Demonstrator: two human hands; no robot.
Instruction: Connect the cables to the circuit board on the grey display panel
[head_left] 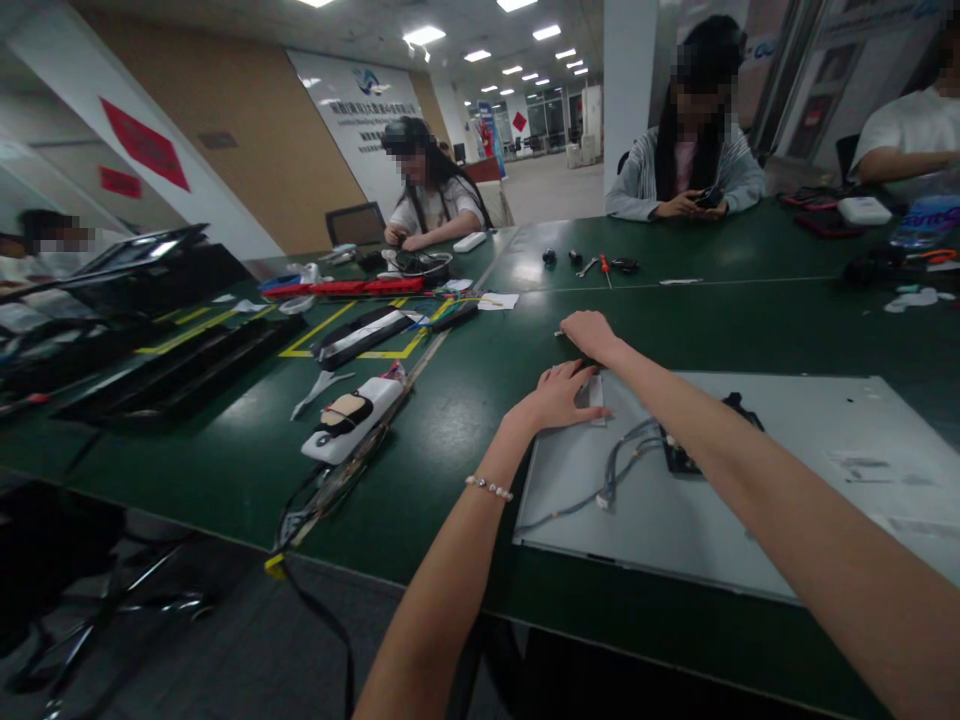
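A flat light-grey panel (795, 440) lies on the green table. A dark board with a bracket (679, 455) is on it, and grey cables (611, 470) with a small white connector trail from the board. My left hand (562, 398) lies over the panel's far left corner, fingers apart, the thumb beside a pale translucent strip (594, 400). Just beyond that corner, my right hand (592, 335) is closed above the table. A small light-coloured tip (559, 332) pokes out at its fingers; what it belongs to is hidden. My right forearm crosses over the panel and covers part of the board.
To the left are a white power strip (356, 415), a long black housing (187, 370) and a red bar (345, 288). Small tools, including a red-handled screwdriver (605, 268), lie farther back. Several people sit around the table; one person (686, 150) holds a dark object.
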